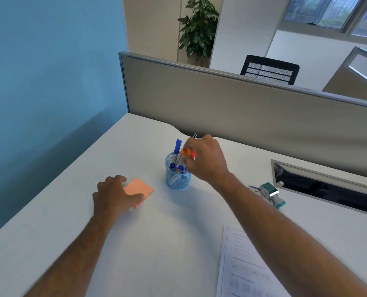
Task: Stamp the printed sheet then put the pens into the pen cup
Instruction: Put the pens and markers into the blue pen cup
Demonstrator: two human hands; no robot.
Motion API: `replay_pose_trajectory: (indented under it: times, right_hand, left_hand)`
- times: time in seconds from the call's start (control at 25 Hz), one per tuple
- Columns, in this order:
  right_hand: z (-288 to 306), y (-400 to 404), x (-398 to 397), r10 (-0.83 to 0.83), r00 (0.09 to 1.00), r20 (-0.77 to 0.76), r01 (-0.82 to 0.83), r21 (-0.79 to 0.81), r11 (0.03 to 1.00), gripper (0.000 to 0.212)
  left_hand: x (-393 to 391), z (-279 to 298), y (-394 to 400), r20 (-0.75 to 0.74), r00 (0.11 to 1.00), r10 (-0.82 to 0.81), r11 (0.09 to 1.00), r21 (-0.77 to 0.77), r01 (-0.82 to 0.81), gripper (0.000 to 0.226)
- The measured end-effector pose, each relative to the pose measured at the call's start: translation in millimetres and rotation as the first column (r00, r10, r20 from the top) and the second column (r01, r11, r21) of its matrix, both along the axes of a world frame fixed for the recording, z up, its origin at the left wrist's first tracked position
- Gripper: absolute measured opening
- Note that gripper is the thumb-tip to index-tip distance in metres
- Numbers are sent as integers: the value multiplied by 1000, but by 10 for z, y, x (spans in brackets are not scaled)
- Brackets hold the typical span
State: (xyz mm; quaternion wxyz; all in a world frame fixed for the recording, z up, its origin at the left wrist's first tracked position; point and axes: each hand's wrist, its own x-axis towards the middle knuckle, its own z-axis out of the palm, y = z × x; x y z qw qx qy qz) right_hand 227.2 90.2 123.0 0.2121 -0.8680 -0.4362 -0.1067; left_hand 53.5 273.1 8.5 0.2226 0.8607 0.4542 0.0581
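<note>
White desk (75, 215) throughout: your left hand (114, 195) lies open on the pad (138, 189). Your right hand (206, 159) grips pens (188, 154) over the cup (177, 179); judging by this, you're loading pens, so lower and release. Stamp (271, 192) and sheet (246, 266) lie right.

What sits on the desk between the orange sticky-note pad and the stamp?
In the head view, the blue mesh pen cup stands between the sticky-note pad and the stamp, with the right hand and forearm crossing above.
</note>
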Motion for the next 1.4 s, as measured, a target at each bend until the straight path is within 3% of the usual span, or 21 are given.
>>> replay_pose_trajectory:
  times: [0.08, 0.28, 0.56, 0.68, 0.76, 0.84, 0.88, 0.96, 1.04, 1.12, 1.2, 1.4]
  right_hand:
    - [-37, 77, 2, 8, 999, 38, -5, -69, 998, 11]
    - [-144, 177, 25, 14, 997, 80, 4, -226, 974, 13]
    - [-190, 135, 30, 148, 951, 271, -22, -419, 908, 6]
    - [-171, 94, 11, 108, 949, 295, -30, -258, 966, 8]
    - [-172, 25, -33, 31, 960, 280, -59, 92, 994, 6]
    - [-178, -53, -129, 5, 971, 238, -105, 408, 907, 8]
    - [-190, -84, -192, 27, 974, 223, -132, 472, 872, 11]
    - [-242, -152, -341, 127, 969, 213, -214, 463, 860, 14]
    - [-299, -225, -486, 229, 963, 145, -266, 340, 902, 21]
    - [-331, -243, -568, 277, 961, -20, -270, 167, 948, 37]
    - [-331, -214, -594, 307, 938, -161, -295, 90, 951, 36]
    - [-256, -215, -529, 283, 926, -251, -218, 256, 942, 26]
  left_hand:
    - [22, -4, -7, -89, 996, -12, 1000, -26, 10, 73]
    - [68, 42, 35, -73, 997, 34, 993, -107, -42, 63]
    - [38, 11, 45, 203, 975, 88, 977, -207, -45, 29]
    - [71, 20, 19, 338, 933, 126, 965, -260, -36, 17]
    - [93, 45, -4, 445, 882, 155, 943, -332, 2, 17]
    - [79, 97, -30, 573, 801, 171, 880, -455, 138, 19]
    - [61, 137, -44, 631, 759, 162, 835, -497, 235, 19]
    - [25, 225, -81, 718, 687, 111, 728, -530, 435, 21]
    - [36, 292, -140, 767, 638, 68, 654, -517, 552, 24]
    - [88, 337, -206, 786, 615, 58, 641, -501, 581, 20]
    - [152, 371, -275, 795, 604, 54, 649, -488, 584, 17]
    - [223, 443, -333, 817, 573, 70, 683, -458, 569, 17]
